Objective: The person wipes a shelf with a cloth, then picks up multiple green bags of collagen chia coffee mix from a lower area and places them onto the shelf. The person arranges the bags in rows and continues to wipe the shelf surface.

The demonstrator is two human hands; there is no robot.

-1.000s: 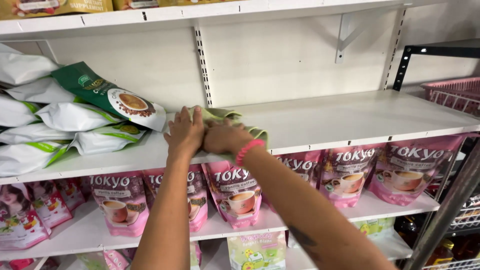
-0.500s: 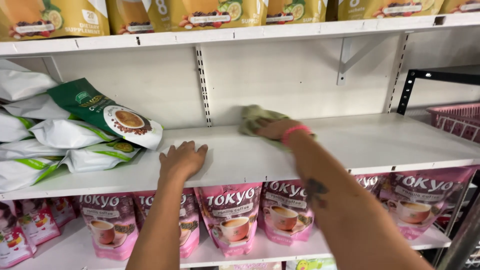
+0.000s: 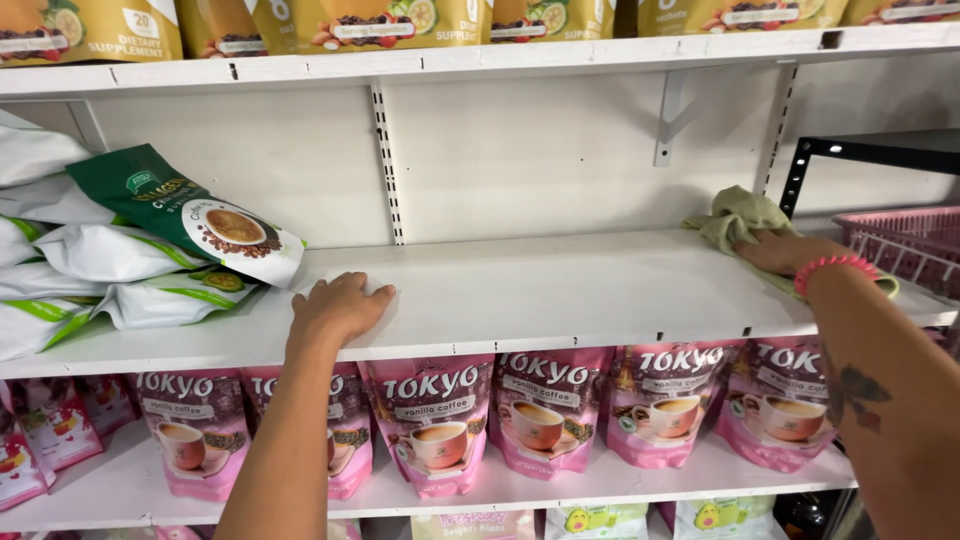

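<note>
A shop, seen facing a wall of white retail shelving [image 3: 560,300]. Slotted metal uprights [image 3: 388,165] and a bracket [image 3: 672,115] on the back wall carry the boards. Along the top of the frame stand yellow supplement pouches [image 3: 350,22] in a row. At the left of the middle shelf, green and white coffee bags [image 3: 150,245] lie stacked. Below, across the frame, identical pink coffee pouches [image 3: 432,420] stand side by side facing out. At the right edge sits a pink wire basket [image 3: 905,240] on a black rack.
</note>
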